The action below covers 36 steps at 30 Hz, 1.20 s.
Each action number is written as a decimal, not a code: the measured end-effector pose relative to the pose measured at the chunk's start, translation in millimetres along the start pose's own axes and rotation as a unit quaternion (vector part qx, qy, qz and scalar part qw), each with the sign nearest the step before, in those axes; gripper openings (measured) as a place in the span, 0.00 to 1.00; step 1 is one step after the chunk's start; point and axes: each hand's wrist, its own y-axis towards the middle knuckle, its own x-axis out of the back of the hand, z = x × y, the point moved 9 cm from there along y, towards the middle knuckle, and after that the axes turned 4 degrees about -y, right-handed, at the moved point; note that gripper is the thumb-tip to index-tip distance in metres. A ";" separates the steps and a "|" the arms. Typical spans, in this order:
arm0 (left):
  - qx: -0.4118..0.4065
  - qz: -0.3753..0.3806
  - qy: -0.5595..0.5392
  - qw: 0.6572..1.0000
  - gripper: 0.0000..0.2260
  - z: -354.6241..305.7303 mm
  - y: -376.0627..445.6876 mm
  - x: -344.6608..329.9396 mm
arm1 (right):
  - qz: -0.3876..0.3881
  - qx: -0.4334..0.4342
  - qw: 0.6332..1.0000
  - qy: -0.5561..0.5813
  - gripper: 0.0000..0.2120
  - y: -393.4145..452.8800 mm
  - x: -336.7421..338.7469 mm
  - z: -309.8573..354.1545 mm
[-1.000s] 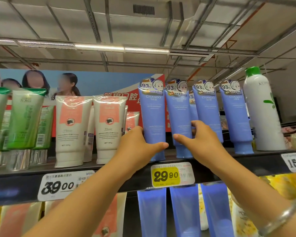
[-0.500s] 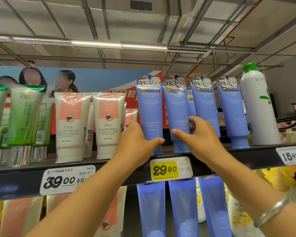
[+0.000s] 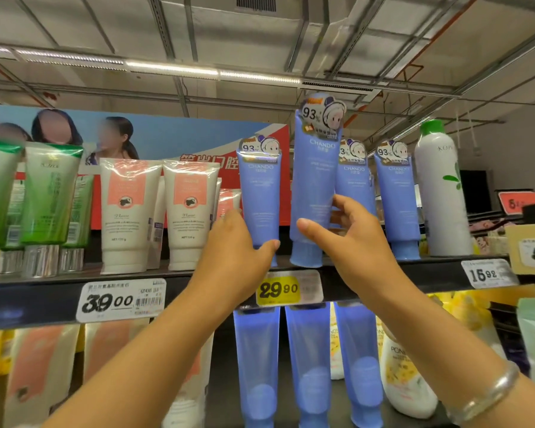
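Note:
Several blue CHANDO tubes stand cap-down on the dark top shelf [image 3: 414, 274]. My right hand [image 3: 349, 239] grips the second blue tube [image 3: 314, 180] and holds it lifted forward, taller than its neighbours, its cap at the shelf edge. My left hand [image 3: 238, 245] grips the leftmost blue tube [image 3: 260, 196] near its base, thumb across the front. Two more blue tubes [image 3: 396, 193] stand to the right, one partly hidden behind the raised tube.
White-and-pink tubes [image 3: 127, 211] and green tubes [image 3: 48, 193] stand to the left. A tall white bottle with a green cap [image 3: 439, 186] stands on the right. Price tags 39.00 [image 3: 121, 299] and 29.90 [image 3: 286, 287] hang on the shelf edge. More blue tubes [image 3: 308, 366] fill the lower shelf.
My right hand has pulled the second blue tube up and toward me out of the row. My left hand stays on the leftmost tube.

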 end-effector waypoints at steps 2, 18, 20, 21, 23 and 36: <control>-0.024 -0.017 -0.089 0.996 0.21 -9.0 -22.4 6.5 | 0.006 -0.007 1.000 0.024 0.22 -13.4 0.9 3.8; 0.284 0.117 -0.584 0.752 0.21 53.4 -213.7 -79.4 | 0.048 -0.178 0.970 0.161 0.15 -173.7 -23.9 -61.0; 0.309 0.110 -0.611 0.720 0.19 60.4 -230.2 -85.5 | 0.044 -0.200 0.964 0.170 0.17 -187.2 -27.4 -68.4; 0.320 0.106 -0.621 0.708 0.18 64.1 -237.5 -87.1 | 0.045 -0.208 0.962 0.171 0.18 -193.6 -28.3 -71.1; 0.339 0.100 -0.631 0.691 0.16 70.8 -249.7 -88.8 | 0.049 -0.221 0.957 0.183 0.18 -205.0 -31.1 -74.6; 0.431 0.081 -0.630 0.641 0.21 116.5 -307.8 -87.7 | 0.031 -0.268 0.941 0.204 0.11 -247.4 -40.7 -88.6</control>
